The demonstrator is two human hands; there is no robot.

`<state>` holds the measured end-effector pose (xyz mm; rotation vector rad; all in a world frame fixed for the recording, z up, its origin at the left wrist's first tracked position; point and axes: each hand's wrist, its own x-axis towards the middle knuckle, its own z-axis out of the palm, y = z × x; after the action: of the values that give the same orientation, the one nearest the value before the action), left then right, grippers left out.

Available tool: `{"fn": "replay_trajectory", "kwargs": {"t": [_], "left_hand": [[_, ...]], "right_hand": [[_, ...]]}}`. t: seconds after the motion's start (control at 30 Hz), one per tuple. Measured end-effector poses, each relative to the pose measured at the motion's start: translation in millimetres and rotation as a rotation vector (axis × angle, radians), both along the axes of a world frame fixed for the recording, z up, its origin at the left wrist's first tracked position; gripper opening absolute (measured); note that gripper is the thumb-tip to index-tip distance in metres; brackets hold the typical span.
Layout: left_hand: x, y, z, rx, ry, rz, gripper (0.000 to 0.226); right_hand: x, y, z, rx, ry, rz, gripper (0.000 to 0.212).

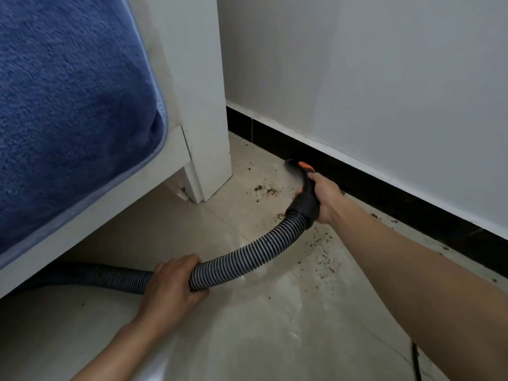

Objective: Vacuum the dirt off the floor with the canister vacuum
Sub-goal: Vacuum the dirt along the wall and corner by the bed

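Observation:
A ribbed grey-black vacuum hose (255, 250) curves across the pale tile floor (247, 339) and ends in a black handle with an orange button (306, 185). My right hand (325, 198) grips that handle, whose open end points down at the floor close to the black skirting. My left hand (171, 291) grips the hose lower down, where it runs left under the bed. Brown dirt crumbs (268, 191) lie left of the handle, and more dirt (324, 257) is scattered under my right forearm. The canister itself is out of view.
A white bed frame leg (203, 133) stands left of the dirt, with a blue-covered mattress (68, 105) above it. A white wall (384, 92) with black skirting (384, 193) runs along the right. A thin black cable (499, 364) lies at the bottom right.

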<state>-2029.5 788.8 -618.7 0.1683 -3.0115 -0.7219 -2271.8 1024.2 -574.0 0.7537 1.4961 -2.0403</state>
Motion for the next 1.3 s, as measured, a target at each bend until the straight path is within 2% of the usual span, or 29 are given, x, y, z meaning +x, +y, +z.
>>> {"fn": "replay_trajectory", "kwargs": {"t": [0.07, 0.13, 0.2, 0.4, 0.53, 0.67, 0.97, 1.17, 1.3], "left_hand": [[-6, 2, 3, 0.042, -0.029, 0.055, 0.026], [-10, 2, 4, 0.091, -0.065, 0.106, 0.029], [-12, 0, 2, 0.101, -0.084, 0.139, 0.03], [-17, -5, 0, 0.035, -0.085, 0.157, 0.026], [-21, -12, -4, 0.09, -0.064, 0.152, 0.031], [-20, -18, -7, 0.114, -0.063, 0.137, 0.027], [-25, -27, -5, 0.206, -0.083, 0.156, 0.035], [-16, -34, -13, 0.04, -0.183, 0.048, 0.031], [-12, -28, -18, -0.005, -0.183, -0.058, 0.027]], "right_hand": [[4, -2, -2, -0.15, -0.028, 0.007, 0.042], [10, -9, -1, -0.285, -0.038, 0.033, 0.043], [12, -23, 0, -0.34, -0.029, 0.04, 0.047], [-22, -61, 6, -0.216, 0.007, 0.126, 0.041], [-44, -81, 1, -0.173, 0.023, 0.199, 0.041], [-60, -97, -7, -0.119, 0.058, 0.235, 0.054], [-76, -131, 2, -0.092, 0.094, 0.265, 0.044], [-29, -77, 0, -0.038, 0.044, 0.226, 0.037], [9, -30, -3, -0.071, -0.043, 0.192, 0.048]]}}
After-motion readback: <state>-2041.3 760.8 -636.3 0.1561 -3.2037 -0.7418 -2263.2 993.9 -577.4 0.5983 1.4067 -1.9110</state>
